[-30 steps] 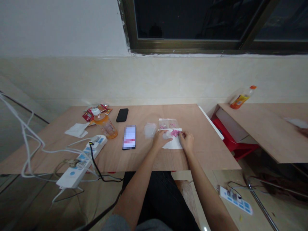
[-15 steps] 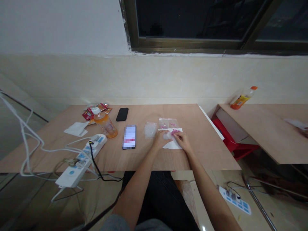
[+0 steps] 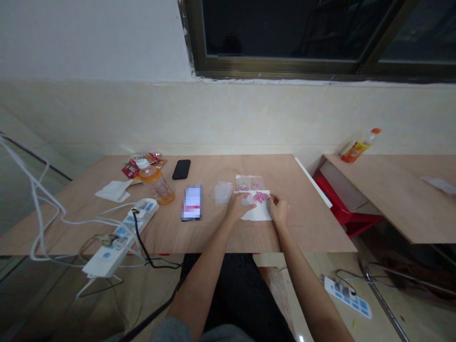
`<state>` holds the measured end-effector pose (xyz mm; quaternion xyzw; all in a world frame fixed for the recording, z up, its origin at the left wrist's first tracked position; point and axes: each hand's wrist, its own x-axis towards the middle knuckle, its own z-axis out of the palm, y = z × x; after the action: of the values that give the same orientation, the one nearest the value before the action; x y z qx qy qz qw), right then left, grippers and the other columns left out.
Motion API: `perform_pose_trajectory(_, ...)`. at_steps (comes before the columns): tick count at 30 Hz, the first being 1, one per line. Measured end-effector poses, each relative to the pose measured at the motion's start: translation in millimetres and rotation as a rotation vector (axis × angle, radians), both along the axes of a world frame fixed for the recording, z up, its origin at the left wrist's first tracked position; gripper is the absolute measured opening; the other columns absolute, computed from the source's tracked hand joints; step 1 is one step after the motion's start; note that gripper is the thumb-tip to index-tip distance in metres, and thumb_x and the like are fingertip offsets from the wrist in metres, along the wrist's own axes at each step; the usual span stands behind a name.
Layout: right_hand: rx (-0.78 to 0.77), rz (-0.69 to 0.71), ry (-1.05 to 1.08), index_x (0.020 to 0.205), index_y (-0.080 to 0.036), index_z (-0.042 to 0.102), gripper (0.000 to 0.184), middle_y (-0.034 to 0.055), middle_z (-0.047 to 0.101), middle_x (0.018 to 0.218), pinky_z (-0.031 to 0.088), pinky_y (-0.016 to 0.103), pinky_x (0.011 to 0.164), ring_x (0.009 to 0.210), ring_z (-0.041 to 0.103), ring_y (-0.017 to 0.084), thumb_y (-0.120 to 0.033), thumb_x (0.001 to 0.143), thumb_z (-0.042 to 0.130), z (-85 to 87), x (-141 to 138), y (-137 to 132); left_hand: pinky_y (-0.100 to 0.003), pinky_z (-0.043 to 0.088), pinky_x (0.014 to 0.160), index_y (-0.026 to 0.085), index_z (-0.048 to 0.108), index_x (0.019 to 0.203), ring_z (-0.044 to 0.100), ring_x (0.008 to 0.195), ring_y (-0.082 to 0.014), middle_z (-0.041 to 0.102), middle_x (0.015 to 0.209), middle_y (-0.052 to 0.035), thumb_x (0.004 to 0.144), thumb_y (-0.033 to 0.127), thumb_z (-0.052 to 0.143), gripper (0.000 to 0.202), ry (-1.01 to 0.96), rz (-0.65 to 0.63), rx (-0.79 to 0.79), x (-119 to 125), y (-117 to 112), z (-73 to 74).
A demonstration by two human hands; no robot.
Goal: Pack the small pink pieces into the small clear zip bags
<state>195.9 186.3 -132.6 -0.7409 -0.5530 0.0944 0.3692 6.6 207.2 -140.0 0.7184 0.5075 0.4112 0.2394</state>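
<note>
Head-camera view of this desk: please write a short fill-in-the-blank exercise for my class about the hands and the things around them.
1. Small pink pieces lie on a ____ sheet.
2. The right hand is at the sheet's ____ edge.
3. A clear plastic ____ with more pink pieces lies just beyond the sheet.
4. The power strip has a ____ cable running from it.

Missing words: white; right; bag; black.
</note>
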Motion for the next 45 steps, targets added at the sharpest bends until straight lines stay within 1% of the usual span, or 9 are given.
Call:
perform_pose_trajectory(4,-0.053,-0.026,-0.071,0.098,-0.019,0.074,0.035,0.0079,0.070,0.081,0.036,0.039,0.085,0.085,0.058,0.026,-0.035,0.082,0.047,4.7,-4,-3,-0.038,0.050,0.090,0.021,0.067,0.108,0.063,0.100,-0.0228,0.070,0.106,-0.0071,0.064,0.039,0.083,0.050,-0.020,0.001,-0.013,0,-2,3.2)
perform_pose_trajectory(8,-0.077,-0.042,-0.086,0.096,-0.018,0.074,0.033,0.0092,0.070,0.083,0.034,0.040,0.086,0.088,0.057,0.027,-0.033,0.081,0.049,6.8,-7,-3,-0.038,0.050,0.089,0.021,0.067,0.108,0.063,0.099,-0.0225,0.070,0.105,-0.0067,0.064,0.039,0.083,0.050,-0.023,0.016,-0.018,1,-3,4.3)
perform_pose_trajectory(15,-0.087,-0.063,-0.109,0.098,-0.018,0.073,0.033,0.0097,0.071,0.088,0.035,0.040,0.085,0.090,0.057,0.027,-0.031,0.080,0.049,5.6,-6,-2,-0.037,0.051,0.088,0.021,0.067,0.108,0.064,0.098,-0.0221,0.069,0.105,-0.0069,0.064,0.041,0.083,0.051,-0.032,0.018,-0.027,0,-2,2.8)
perform_pose_trajectory(18,-0.027,-0.003,-0.069,0.095,-0.016,0.074,0.036,0.0110,0.071,0.088,0.039,0.037,0.082,0.087,0.058,0.026,-0.035,0.081,0.047,2.5,-3,0,-0.038,0.051,0.089,0.020,0.067,0.108,0.064,0.098,-0.0230,0.069,0.105,-0.0075,0.064,0.040,0.083,0.051,-0.022,0.018,-0.028,0,-2,4.6)
perform_pose_trajectory(24,0.120,0.165,0.119,0.092,-0.015,0.074,0.041,0.0105,0.072,0.088,0.045,0.034,0.074,0.077,0.059,0.022,-0.046,0.083,0.049,-5.0,-1,4,-0.040,0.049,0.092,0.021,0.067,0.108,0.063,0.101,-0.0236,0.070,0.106,-0.0075,0.065,0.039,0.082,0.049,-0.027,0.003,-0.025,0,-2,5.6)
perform_pose_trajectory(29,0.185,0.271,0.233,0.093,-0.017,0.075,0.039,0.0096,0.073,0.088,0.048,0.036,0.076,0.078,0.060,0.022,-0.048,0.081,0.055,-4.2,-4,2,-0.040,0.049,0.093,0.021,0.067,0.108,0.063,0.101,-0.0236,0.070,0.106,-0.0075,0.065,0.040,0.083,0.049,-0.017,-0.011,-0.011,0,-1,3.7)
perform_pose_trajectory(33,0.188,0.323,0.289,0.091,-0.018,0.075,0.036,0.0094,0.073,0.089,0.049,0.038,0.079,0.080,0.062,0.022,-0.048,0.080,0.059,-2.9,-7,2,-0.041,0.049,0.093,0.020,0.067,0.108,0.063,0.101,-0.0241,0.070,0.107,-0.0078,0.064,0.042,0.083,0.052,0.006,-0.019,-0.002,-1,-1,4.5)
perform_pose_trajectory(38,0.180,0.433,0.287,0.090,-0.020,0.075,0.031,0.0090,0.074,0.094,0.049,0.040,0.085,0.086,0.063,0.023,-0.046,0.080,0.060,-5.6,-7,4,-0.040,0.048,0.094,0.021,0.067,0.109,0.062,0.103,-0.0240,0.070,0.109,-0.0067,0.065,0.041,0.082,0.050,0.007,-0.047,0.017,-1,-1,3.4)
perform_pose_trajectory(45,0.148,0.554,0.295,0.089,-0.022,0.074,0.025,0.0082,0.074,0.098,0.047,0.044,0.093,0.100,0.064,0.025,-0.042,0.082,0.060,-7.2,-8,6,-0.040,0.048,0.094,0.022,0.068,0.109,0.063,0.103,-0.0250,0.071,0.109,-0.0063,0.066,0.041,0.081,0.049,0.023,-0.053,0.026,-1,-1,-0.3)
